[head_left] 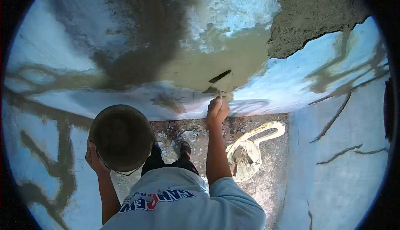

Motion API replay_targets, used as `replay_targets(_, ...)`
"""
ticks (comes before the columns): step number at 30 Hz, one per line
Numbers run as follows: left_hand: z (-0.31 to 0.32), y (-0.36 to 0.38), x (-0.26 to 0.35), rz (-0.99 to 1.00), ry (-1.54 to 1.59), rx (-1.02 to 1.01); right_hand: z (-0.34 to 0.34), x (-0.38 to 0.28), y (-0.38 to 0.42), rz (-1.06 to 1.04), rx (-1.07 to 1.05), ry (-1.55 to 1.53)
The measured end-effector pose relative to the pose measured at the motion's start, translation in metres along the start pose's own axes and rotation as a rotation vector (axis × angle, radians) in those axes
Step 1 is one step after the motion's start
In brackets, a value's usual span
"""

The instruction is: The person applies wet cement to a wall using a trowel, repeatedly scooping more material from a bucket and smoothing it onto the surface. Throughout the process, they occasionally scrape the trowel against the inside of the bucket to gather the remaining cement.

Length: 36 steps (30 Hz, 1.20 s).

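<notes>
My left hand [95,159] grips the side of a round bucket [121,138]. Its dark opening faces up toward me, and what lies deep inside is hard to make out. A thin wire handle hangs at the bucket's lower edge. My right hand [217,111] is closed round the handle of what looks like a putty knife [221,85], its wide end against the wall. Wet grey-brown filler [200,65] covers the wall [266,88] around that end.
Rough bare mortar [312,17] shows at the upper right. Filled cracks [62,159] branch over the left wall, and several open ones [333,117] run down the right wall. A pale, long-handled container [246,159] stands on the rubble-strewn floor [271,201] by my right arm.
</notes>
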<state>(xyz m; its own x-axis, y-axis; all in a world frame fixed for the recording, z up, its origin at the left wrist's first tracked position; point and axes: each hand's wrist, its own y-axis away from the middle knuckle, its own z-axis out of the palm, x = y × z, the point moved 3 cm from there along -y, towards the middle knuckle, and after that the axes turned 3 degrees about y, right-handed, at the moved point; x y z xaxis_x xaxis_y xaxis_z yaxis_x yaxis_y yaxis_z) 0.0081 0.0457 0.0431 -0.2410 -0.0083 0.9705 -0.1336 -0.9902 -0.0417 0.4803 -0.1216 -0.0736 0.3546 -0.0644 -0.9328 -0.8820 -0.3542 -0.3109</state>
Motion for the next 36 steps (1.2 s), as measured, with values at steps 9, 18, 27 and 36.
replay_targets(9,0.009,0.006,-0.013,0.011,0.011,-0.065,0.012,-0.01,0.032,-0.149,-0.207,0.294)
replay_targets(18,-0.003,0.009,-0.023,-0.008,0.041,-0.017,-0.004,0.001,-0.008,0.114,0.008,-0.263)
replay_targets(27,-0.005,0.006,-0.028,-0.007,0.055,0.019,0.019,-0.013,0.033,-0.267,-0.267,0.357)
replay_targets(36,-0.02,0.014,-0.031,-0.035,0.037,0.076,0.016,-0.011,-0.002,0.251,0.012,-0.523)
